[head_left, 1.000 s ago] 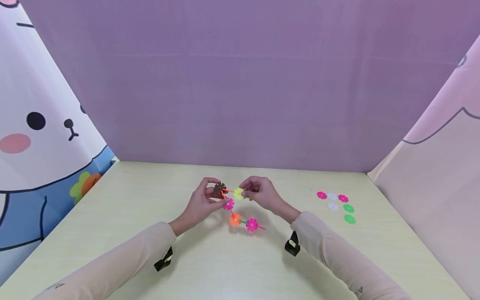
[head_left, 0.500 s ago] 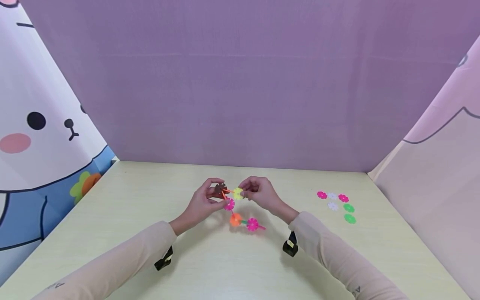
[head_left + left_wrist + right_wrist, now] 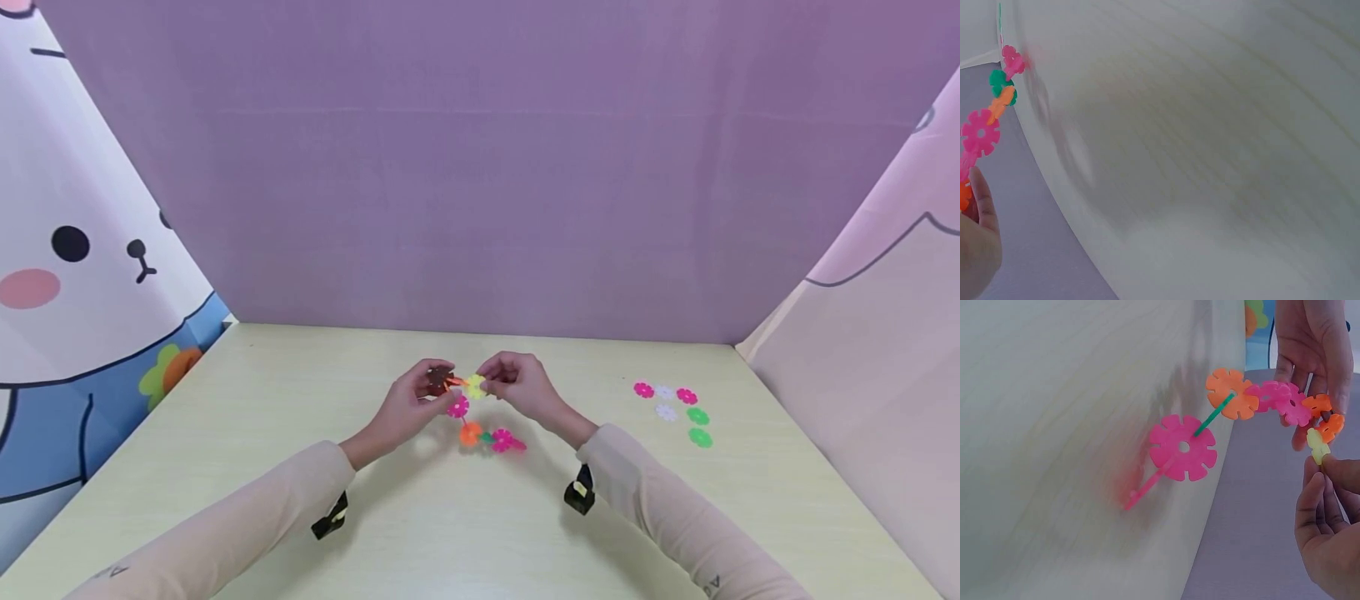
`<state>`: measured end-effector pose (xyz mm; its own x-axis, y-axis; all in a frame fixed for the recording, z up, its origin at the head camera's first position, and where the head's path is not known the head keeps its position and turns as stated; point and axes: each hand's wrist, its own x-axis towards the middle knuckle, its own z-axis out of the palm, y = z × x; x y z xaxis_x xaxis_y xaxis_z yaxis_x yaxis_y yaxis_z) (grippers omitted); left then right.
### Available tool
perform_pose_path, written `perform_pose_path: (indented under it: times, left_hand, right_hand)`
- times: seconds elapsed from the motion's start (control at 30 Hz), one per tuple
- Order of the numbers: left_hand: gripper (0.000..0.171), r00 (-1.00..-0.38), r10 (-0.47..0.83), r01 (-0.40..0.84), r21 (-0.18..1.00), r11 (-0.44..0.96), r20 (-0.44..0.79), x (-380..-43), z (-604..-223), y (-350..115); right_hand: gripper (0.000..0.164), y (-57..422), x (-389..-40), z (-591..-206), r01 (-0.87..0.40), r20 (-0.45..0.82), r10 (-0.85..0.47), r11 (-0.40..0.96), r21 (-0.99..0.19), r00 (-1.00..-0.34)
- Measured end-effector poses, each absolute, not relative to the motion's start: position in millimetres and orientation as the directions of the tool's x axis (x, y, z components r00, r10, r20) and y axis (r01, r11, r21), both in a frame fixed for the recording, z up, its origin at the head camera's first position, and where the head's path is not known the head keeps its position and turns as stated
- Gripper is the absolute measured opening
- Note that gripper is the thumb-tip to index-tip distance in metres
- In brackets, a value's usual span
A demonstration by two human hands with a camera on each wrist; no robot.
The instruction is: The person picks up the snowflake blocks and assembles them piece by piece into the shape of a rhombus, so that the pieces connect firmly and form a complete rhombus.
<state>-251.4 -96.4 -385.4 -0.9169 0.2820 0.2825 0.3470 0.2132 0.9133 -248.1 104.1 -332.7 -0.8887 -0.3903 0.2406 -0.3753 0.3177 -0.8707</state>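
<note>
A chain of slotted flower-shaped plastic discs hangs between the hands above the table. My left hand (image 3: pixel 401 412) grips its upper part by a brown disc (image 3: pixel 439 381), the thumb near a pink disc (image 3: pixel 458 407). In the right wrist view, orange discs (image 3: pixel 1331 427) sit between the two hands. My right hand (image 3: pixel 528 388) pinches a yellow disc (image 3: pixel 474 387) between thumb and fingertips, against the orange one; how far they are slotted together I cannot tell. Below dangle an orange disc (image 3: pixel 470 433), a green disc (image 3: pixel 999 82) and a further pink disc (image 3: pixel 1183 448) with another pink one edge-on.
On the table (image 3: pixel 480 533), right of the hands, lie loose discs: pink (image 3: pixel 643 390), white (image 3: pixel 665 412) and green (image 3: pixel 700 437). A purple backdrop (image 3: pixel 480 167) rises behind the table's far edge. Printed cloth (image 3: pixel 90 333) hangs at the left.
The chain's dangling end has swung slightly upward, and its last discs have turned. The brown disc has tilted a little in my left hand. My right hand keeps pinching the yellow disc.
</note>
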Motion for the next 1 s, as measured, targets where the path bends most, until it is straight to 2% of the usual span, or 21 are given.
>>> perform_pose_path:
  times: [0.43, 0.8, 1.0]
  left_hand:
    - [0.034, -0.928, 0.283, 0.301, 0.937, 0.179, 0.244, -249, -380, -98]
    - [0.036, -0.896, 0.333, 0.369, 0.909, 0.194, 0.292, -253, -382, -103]
    - [0.035, -0.897, 0.342, 0.360, 0.912, 0.195, 0.281, -252, -382, -104]
  right_hand:
    - [0.013, 102, -250, -339, -0.399, 0.282, -0.369, 0.296, -0.868, -0.886]
    - [0.007, 99, -264, -366, -0.438, 0.342, -0.320, 0.303, -0.846, -0.883]
    - [0.007, 96, -264, -369, -0.443, 0.339, -0.322, 0.343, -0.828, -0.884]
